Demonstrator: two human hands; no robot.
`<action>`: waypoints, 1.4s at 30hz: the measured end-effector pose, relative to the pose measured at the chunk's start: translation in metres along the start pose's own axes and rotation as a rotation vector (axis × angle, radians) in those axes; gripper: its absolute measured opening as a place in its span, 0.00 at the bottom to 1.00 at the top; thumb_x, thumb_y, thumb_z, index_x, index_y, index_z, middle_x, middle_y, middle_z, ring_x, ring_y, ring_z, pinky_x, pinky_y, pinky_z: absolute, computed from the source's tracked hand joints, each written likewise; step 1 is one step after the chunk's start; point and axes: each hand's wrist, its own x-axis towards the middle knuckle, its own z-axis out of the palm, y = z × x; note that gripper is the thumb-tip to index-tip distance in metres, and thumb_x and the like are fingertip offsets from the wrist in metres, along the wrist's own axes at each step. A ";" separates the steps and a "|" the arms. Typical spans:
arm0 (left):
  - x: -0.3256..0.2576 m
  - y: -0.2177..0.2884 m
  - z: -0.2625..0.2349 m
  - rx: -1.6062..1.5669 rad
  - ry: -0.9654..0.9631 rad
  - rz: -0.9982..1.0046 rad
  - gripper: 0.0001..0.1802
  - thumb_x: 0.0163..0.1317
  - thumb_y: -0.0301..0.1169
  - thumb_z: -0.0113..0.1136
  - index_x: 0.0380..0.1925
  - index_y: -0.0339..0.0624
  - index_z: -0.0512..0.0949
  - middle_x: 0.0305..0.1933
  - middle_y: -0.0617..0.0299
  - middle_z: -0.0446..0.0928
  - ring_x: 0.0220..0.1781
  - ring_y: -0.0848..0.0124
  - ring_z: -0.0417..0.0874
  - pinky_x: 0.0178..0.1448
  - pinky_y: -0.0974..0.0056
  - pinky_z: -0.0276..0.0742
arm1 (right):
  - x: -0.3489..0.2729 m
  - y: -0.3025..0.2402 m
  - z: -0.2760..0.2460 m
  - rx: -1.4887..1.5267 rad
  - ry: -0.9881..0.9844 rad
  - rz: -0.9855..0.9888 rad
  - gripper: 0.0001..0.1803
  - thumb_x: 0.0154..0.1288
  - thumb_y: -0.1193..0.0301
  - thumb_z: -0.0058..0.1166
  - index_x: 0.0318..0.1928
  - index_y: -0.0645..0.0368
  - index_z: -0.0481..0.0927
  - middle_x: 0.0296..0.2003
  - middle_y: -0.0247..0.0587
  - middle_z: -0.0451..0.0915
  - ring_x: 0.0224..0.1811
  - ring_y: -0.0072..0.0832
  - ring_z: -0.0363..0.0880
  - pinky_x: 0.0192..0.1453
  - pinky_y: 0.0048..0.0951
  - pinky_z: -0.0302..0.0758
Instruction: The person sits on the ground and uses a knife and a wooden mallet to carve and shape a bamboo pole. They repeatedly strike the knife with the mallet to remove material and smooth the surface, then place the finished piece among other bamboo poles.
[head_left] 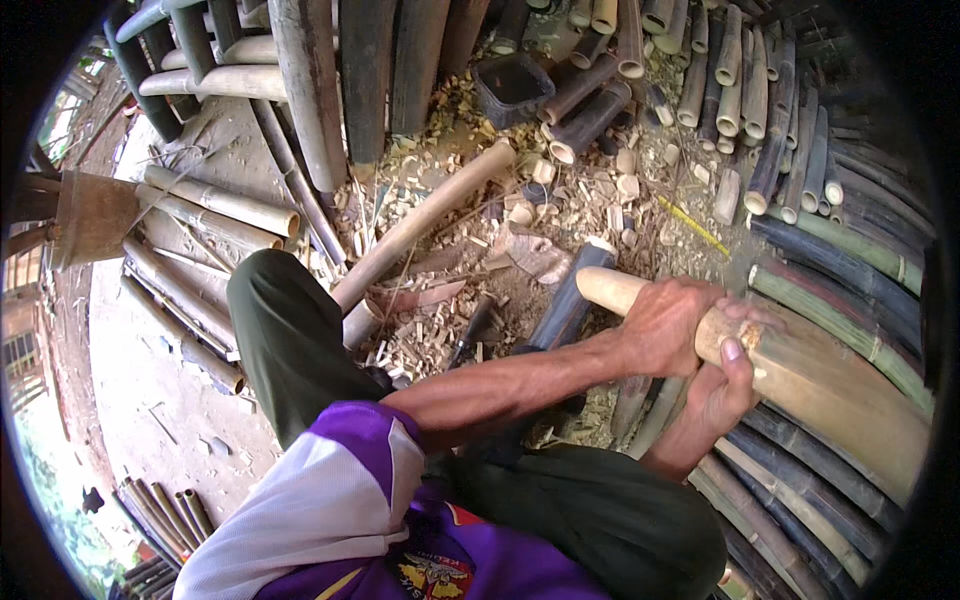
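A thick pale bamboo pole (840, 385) comes in from the right and runs between my hands. My left hand (668, 322) is wrapped round its narrower section, and a rounded pale end (605, 288) sticks out beyond my fist. Just behind, my right hand (725, 385) grips the thicker part from below, thumb pressed along the side and fingers over the top. Whether the narrow and thick parts are one piece, I cannot tell; my hands cover where they meet. Below the pale end lies a dark bamboo length (572, 295).
Wood chips and offcuts cover the ground, with a dark-handled tool (475, 325) among them. A long pale pole (425, 225) slants ahead of my knee. Stacked bamboo (760, 80) fills the right side. A black tub (512, 88) and a bamboo frame (215, 80) stand farther off.
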 end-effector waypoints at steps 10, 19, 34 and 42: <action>-0.020 0.007 0.013 0.045 0.019 0.084 0.27 0.38 0.26 0.72 0.45 0.38 0.82 0.39 0.47 0.83 0.46 0.45 0.84 0.53 0.45 0.81 | -0.030 -0.014 -0.003 -0.009 -0.020 -0.089 0.27 0.52 0.70 0.60 0.53 0.59 0.70 0.44 0.47 0.78 0.53 0.40 0.77 0.68 0.45 0.70; -0.023 0.029 0.023 0.110 -0.028 0.153 0.28 0.39 0.24 0.72 0.46 0.36 0.79 0.41 0.45 0.82 0.42 0.45 0.86 0.49 0.45 0.82 | -0.032 -0.012 -0.053 0.034 -0.156 -0.196 0.25 0.53 0.67 0.60 0.51 0.59 0.70 0.42 0.45 0.78 0.50 0.40 0.79 0.75 0.55 0.64; -0.097 -0.034 -0.216 1.041 -0.054 -0.544 0.24 0.56 0.31 0.70 0.54 0.46 0.79 0.46 0.51 0.84 0.45 0.54 0.87 0.48 0.50 0.84 | -0.179 0.159 -0.121 -1.330 -0.564 0.686 0.31 0.68 0.56 0.67 0.59 0.67 0.75 0.51 0.60 0.81 0.57 0.47 0.82 0.55 0.49 0.82; -0.277 -0.050 -0.337 1.197 0.024 -0.852 0.38 0.39 0.25 0.72 0.58 0.41 0.76 0.49 0.49 0.80 0.56 0.46 0.78 0.63 0.45 0.73 | -0.222 0.169 -0.116 -1.293 -0.715 0.930 0.45 0.61 0.66 0.71 0.72 0.64 0.57 0.67 0.71 0.65 0.63 0.65 0.75 0.61 0.57 0.78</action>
